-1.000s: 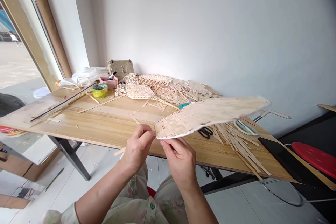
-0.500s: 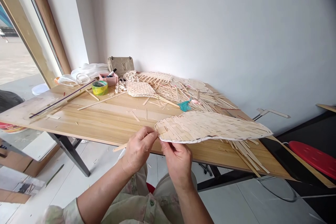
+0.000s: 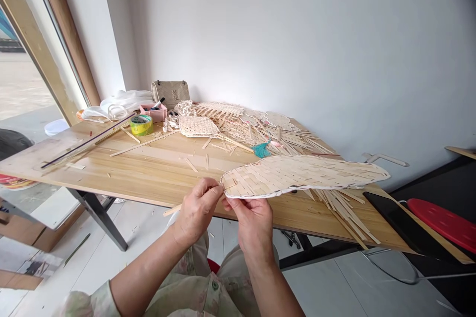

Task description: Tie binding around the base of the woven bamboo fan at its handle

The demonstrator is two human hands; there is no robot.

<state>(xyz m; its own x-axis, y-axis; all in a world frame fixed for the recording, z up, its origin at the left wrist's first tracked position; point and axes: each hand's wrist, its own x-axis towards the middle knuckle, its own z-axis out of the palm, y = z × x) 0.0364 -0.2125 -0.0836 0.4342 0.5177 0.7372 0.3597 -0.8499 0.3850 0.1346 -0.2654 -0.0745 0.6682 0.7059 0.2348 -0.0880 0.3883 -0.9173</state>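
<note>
A pale woven bamboo fan blade is held nearly flat above the front edge of the wooden table. My right hand grips its near end from below, fingers closed on the rim. My left hand pinches a thin bamboo strip that runs into the weave at that same end. Both hands meet at the blade's near tip.
Loose bamboo strips lie under the blade. Farther back are a small woven fan, a teal tassel, a green tape roll, a pink box and a beige bag. A red stool stands right.
The far end of the woven blade has dropped from a raised tilt to nearly level, uncovering the teal tassel. My hands stay at its near end.
</note>
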